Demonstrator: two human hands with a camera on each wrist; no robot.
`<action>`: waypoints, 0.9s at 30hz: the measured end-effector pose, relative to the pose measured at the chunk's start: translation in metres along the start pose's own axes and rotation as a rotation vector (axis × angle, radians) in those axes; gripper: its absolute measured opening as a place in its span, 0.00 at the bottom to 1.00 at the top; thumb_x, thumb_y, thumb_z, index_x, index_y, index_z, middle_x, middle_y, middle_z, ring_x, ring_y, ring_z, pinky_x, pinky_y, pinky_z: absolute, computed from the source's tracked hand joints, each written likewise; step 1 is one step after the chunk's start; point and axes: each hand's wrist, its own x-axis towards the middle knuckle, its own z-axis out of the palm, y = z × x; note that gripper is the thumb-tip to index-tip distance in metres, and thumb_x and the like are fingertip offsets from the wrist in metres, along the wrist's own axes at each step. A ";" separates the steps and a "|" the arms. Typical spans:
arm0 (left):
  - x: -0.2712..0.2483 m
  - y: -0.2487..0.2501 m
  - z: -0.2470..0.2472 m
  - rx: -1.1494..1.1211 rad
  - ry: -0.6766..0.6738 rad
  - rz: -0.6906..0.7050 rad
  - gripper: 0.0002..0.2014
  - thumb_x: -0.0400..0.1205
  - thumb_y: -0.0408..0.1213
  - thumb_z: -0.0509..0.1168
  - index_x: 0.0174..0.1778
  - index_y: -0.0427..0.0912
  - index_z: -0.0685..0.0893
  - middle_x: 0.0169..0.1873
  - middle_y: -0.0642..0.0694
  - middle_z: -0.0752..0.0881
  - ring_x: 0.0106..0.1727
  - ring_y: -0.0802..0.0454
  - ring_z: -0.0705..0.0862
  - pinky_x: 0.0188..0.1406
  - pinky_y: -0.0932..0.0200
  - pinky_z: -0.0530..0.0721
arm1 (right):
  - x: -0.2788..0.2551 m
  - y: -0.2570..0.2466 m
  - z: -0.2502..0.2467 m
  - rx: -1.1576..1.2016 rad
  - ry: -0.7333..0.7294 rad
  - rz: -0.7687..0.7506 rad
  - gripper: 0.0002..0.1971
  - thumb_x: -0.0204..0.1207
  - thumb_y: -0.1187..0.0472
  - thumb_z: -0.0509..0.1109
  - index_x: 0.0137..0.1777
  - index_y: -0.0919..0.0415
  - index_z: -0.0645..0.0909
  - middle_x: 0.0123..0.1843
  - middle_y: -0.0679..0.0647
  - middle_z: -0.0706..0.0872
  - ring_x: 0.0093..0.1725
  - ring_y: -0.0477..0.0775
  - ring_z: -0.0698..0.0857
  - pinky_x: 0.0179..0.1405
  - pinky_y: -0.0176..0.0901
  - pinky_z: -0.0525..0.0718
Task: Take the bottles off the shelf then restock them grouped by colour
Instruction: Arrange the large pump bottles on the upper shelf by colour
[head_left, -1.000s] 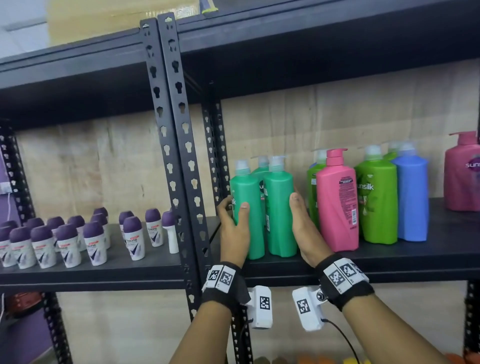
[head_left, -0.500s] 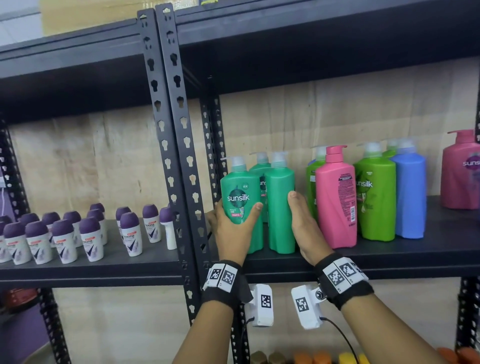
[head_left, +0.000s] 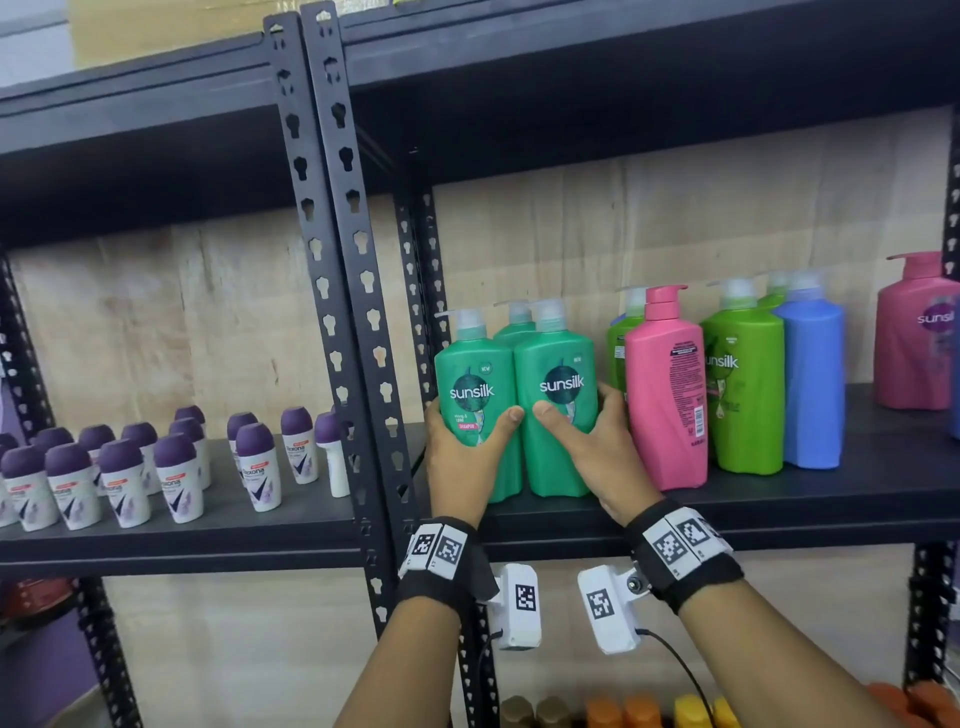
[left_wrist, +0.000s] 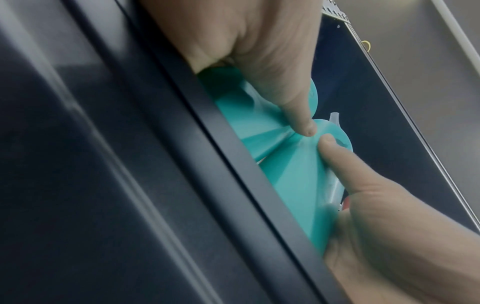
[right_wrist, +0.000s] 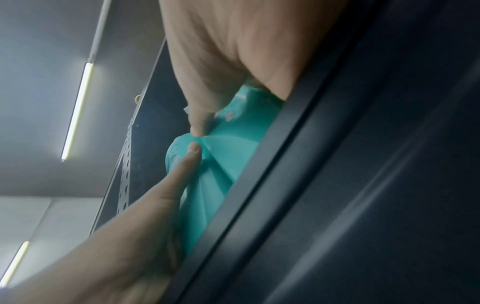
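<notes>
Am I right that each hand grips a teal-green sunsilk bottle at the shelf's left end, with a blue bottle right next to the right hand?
Not quite. In the head view, the bottle beside the right hand is the pink bottle, not a blue one. The rest holds: the left hand grips one teal-green bottle, the right hand the other teal-green bottle.

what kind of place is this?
Likely a shop or stockroom mock-up: black metal shelving, rows of Sunsilk shampoo bottles, many identical roll-on deodorants lined up like retail stock.

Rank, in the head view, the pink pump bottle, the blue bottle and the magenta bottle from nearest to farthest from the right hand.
From the right hand:
1. Pink pump bottle, right beside it.
2. Blue bottle, farther right.
3. Magenta bottle, at the frame's right edge.
</notes>
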 end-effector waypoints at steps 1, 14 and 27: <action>0.000 0.000 0.000 0.007 0.000 0.008 0.39 0.63 0.64 0.83 0.66 0.61 0.73 0.54 0.61 0.89 0.52 0.69 0.88 0.58 0.52 0.90 | -0.001 -0.001 0.001 -0.039 0.018 -0.017 0.44 0.59 0.31 0.82 0.70 0.47 0.66 0.66 0.43 0.82 0.63 0.36 0.85 0.68 0.44 0.85; 0.001 -0.004 0.002 0.074 0.007 0.047 0.53 0.59 0.65 0.84 0.76 0.52 0.67 0.62 0.57 0.86 0.60 0.60 0.87 0.63 0.48 0.88 | 0.013 -0.062 0.001 -0.228 0.045 -0.247 0.37 0.86 0.42 0.65 0.89 0.48 0.53 0.87 0.50 0.65 0.84 0.46 0.66 0.81 0.45 0.66; 0.001 -0.006 0.001 0.065 -0.001 0.039 0.52 0.59 0.66 0.83 0.75 0.56 0.67 0.62 0.57 0.85 0.61 0.58 0.87 0.62 0.45 0.88 | 0.087 -0.101 0.010 -0.296 -0.173 -0.193 0.15 0.90 0.54 0.61 0.67 0.57 0.85 0.57 0.47 0.90 0.61 0.51 0.87 0.64 0.45 0.83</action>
